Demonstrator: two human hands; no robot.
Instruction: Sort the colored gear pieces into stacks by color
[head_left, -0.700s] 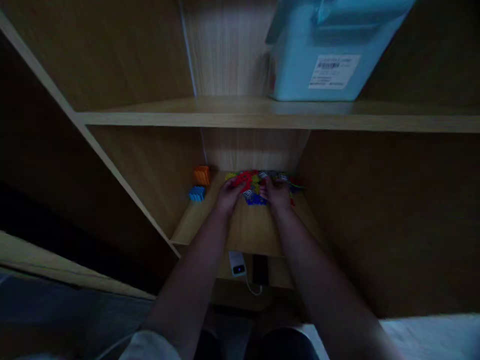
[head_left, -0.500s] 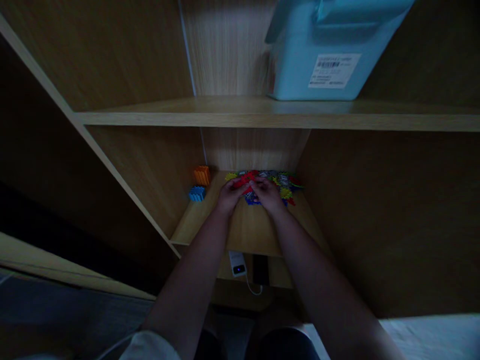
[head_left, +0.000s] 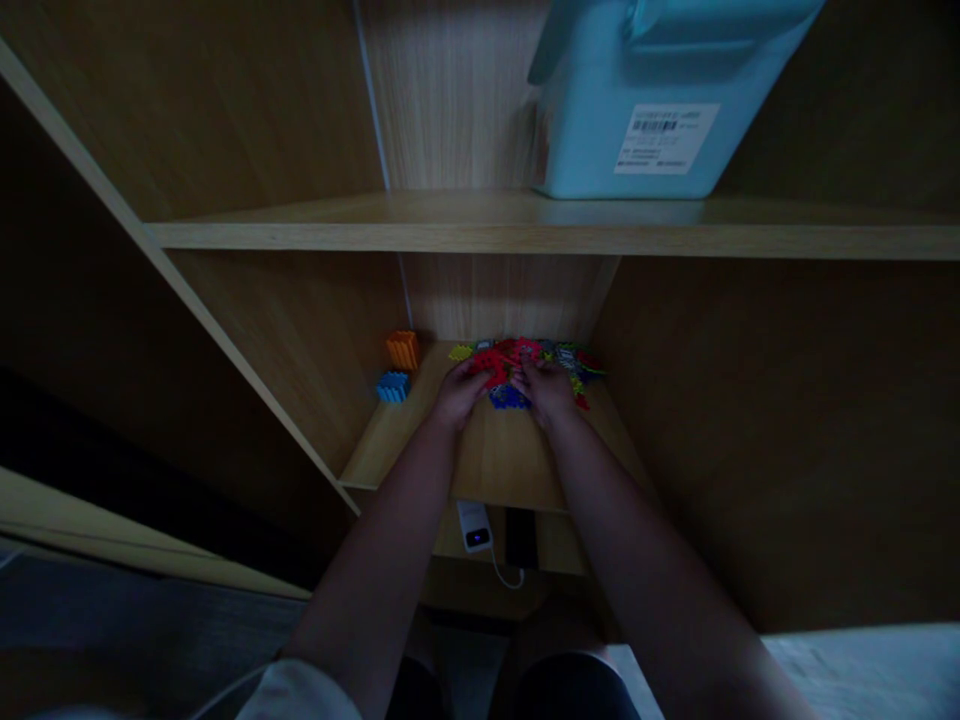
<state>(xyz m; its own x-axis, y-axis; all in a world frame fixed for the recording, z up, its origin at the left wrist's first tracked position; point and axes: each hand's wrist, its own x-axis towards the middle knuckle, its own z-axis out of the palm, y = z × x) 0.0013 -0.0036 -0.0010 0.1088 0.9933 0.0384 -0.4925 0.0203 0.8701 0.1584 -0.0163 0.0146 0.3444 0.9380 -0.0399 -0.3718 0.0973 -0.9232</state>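
A heap of small colourful toothed plastic pieces [head_left: 570, 358] lies at the back of a low wooden shelf [head_left: 495, 460]. My left hand [head_left: 459, 392] reaches into the heap with its fingers closed on red pieces [head_left: 491, 365]. My right hand [head_left: 550, 390] lies just beside it, fingers curled on more red pieces at the heap's middle. A blue piece [head_left: 508, 398] shows between the two hands. What exactly each hand grips is dim.
A stack of orange pieces [head_left: 403, 350] and a stack of light blue pieces [head_left: 393, 386] stand at the shelf's left back. A pale blue lidded bin [head_left: 645, 110] sits on the shelf above. A white power bank [head_left: 474, 526] with a cable lies on the shelf below.
My right hand first slid left to meet my left hand over the red pieces. Since then both hands have stayed close together, shifting only slightly in the heap.
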